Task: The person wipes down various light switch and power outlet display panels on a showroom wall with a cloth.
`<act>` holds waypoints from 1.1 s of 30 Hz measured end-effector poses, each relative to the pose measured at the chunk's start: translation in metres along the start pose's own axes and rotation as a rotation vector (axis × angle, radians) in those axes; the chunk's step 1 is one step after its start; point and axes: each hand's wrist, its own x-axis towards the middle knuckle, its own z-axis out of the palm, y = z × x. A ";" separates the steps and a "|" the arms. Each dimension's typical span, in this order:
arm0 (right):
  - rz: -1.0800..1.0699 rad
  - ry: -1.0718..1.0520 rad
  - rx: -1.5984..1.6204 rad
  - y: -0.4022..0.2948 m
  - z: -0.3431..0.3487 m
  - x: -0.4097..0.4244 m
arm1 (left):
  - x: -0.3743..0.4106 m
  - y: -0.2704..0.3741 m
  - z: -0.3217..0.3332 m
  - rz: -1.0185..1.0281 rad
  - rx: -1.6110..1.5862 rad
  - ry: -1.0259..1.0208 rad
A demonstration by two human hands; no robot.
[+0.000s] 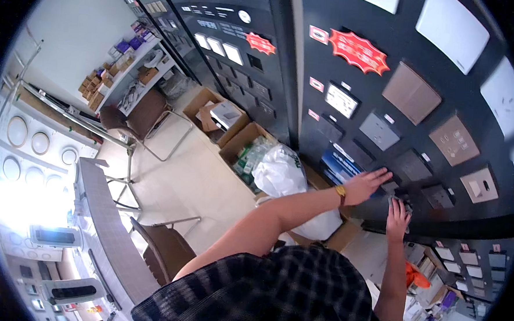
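My left hand (366, 186), with a yellow-faced watch (340, 194) at the wrist, reaches to a dark display board (310, 133) with its fingers extended. It appears to hold nothing. Beside it, a blue printed box or panel (337, 167) is partly covered by the hand. My right hand (398, 216) is just to the right, its fingers bent over a crumpled grey thing, seemingly a cloth (408, 207), against the lower board. Grey socket plates (379, 131) and a brown switch plate (411, 93) are mounted above the hands.
A white plastic bag (280, 170) and green bottles (246, 160) fill a cardboard box (229, 152) left of my arm. Another open carton (194, 100) stands beyond. Brown chairs (165, 245) stand near a long counter (109, 231). Cluttered shelves are at the lower right.
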 end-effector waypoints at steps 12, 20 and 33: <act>0.224 -0.034 -0.131 -0.012 -0.051 0.011 | 0.002 -0.015 0.002 0.085 -0.091 -0.120; 0.303 -0.205 0.104 -0.047 -0.071 0.033 | 0.004 -0.023 0.000 0.055 -0.103 -0.111; 0.957 0.101 2.727 -0.205 -0.130 0.085 | -0.099 0.004 -0.044 -0.464 -0.886 -0.050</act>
